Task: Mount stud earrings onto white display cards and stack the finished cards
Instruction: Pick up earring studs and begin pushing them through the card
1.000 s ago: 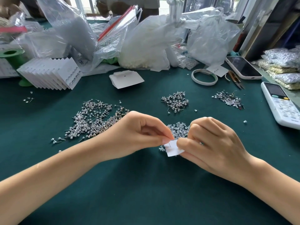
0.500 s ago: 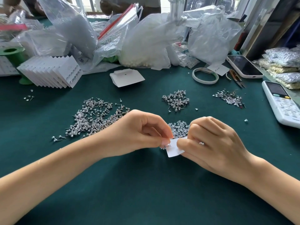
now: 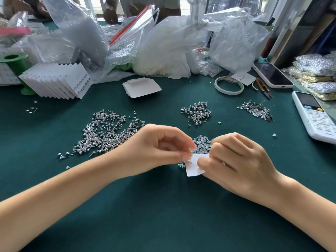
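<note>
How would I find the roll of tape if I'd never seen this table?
Start at the white phone lying at the far right of the green table. Just left of it, past a small white card and the scissors, lies the tape, flat on the cloth. It is the only white ring there, with an open middle that shows the green.

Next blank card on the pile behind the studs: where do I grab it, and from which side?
Pinch the near corner of the top card from the front: it lies flat, and that corner juts past the pile over the cloth, open to fingers. Its far edge carries a raised tab.
</note>
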Motion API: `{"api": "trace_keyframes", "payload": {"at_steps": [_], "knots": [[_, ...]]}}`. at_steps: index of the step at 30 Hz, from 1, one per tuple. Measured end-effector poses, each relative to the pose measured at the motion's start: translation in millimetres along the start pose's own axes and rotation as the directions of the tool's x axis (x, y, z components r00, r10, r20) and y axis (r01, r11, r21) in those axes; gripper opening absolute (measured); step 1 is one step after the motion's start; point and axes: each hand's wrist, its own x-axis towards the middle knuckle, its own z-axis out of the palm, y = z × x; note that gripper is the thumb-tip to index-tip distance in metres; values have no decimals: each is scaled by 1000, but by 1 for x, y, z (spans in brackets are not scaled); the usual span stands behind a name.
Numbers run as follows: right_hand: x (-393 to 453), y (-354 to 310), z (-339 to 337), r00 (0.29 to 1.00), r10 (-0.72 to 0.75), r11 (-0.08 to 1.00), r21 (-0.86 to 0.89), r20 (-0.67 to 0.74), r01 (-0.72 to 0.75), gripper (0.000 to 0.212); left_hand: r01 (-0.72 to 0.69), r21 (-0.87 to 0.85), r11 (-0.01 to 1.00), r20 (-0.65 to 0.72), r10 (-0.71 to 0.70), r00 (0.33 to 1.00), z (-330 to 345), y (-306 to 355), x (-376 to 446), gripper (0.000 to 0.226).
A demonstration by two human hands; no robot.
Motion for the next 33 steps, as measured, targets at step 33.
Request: {"api": "trace_keyframes", "payload": {"at_steps": [33], "knots": [[2, -1, -4, 1000, -18, 999, -30, 15, 19, 14, -26, 63, 998, -69, 30, 997, 9, -2, -2, 14]]}}
